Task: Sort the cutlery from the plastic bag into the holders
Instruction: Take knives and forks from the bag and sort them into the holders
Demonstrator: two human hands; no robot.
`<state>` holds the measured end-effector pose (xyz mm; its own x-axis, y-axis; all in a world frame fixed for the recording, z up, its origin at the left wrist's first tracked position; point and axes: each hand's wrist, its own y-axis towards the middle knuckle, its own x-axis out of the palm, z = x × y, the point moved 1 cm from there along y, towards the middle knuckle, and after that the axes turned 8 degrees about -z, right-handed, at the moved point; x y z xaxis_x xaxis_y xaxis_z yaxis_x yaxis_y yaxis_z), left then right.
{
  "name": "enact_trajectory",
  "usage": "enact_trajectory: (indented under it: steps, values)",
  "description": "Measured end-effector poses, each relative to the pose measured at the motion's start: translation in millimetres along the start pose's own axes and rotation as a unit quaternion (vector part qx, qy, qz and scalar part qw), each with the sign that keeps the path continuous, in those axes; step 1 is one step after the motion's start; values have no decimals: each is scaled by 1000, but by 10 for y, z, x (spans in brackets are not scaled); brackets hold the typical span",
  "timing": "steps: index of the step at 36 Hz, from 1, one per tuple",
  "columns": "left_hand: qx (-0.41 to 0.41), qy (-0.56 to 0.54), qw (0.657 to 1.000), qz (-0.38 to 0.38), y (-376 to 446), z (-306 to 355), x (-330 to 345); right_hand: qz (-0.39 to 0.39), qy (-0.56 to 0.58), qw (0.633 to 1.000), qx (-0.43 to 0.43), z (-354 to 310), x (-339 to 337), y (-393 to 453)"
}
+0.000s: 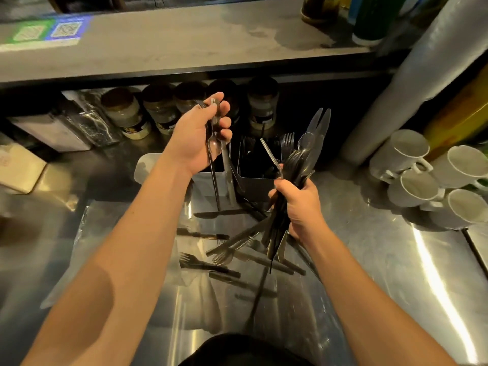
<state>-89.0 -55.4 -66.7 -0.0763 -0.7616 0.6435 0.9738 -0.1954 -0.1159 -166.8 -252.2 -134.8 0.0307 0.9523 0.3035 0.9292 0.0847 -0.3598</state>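
Note:
My left hand (200, 136) is raised above the holders and grips a few metal pieces (214, 147), a spoon among them, their handles hanging down. To its right, my right hand (298, 204) grips a large bundle of mixed cutlery (303, 154), forks and knives fanning upward. Two square metal holders (257, 180) stand side by side behind the hands; the right one has forks in it. The clear plastic bag (126, 233) lies flat on the steel counter, with several loose forks and knives (211, 265) scattered on it.
White mugs (412, 167) are stacked on their sides at the right. Jars (124, 112) line the back under a grey shelf (184, 40). A large foil-wrapped roll (412, 83) leans at the right. A white tray (148, 167) sits behind the left holder.

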Motion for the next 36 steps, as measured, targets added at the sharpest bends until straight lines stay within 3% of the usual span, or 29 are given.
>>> enact_trajectory:
  steps: [12, 25, 32, 36]
  values:
    - [46, -3, 999, 28, -82, 34, 97, 3, 2, 1000, -7, 2, 51, -97]
    - [99, 101, 980, 143, 40, -65, 81, 15, 9, 1000, 4, 39, -36, -27]
    - [128, 229, 952, 158, 187, -174, 203, 18, 10, 1000, 21, 77, -90, 44]
    - [119, 399, 901, 123, 319, -349, 224, 18, 14, 999, 23, 95, -112, 80]
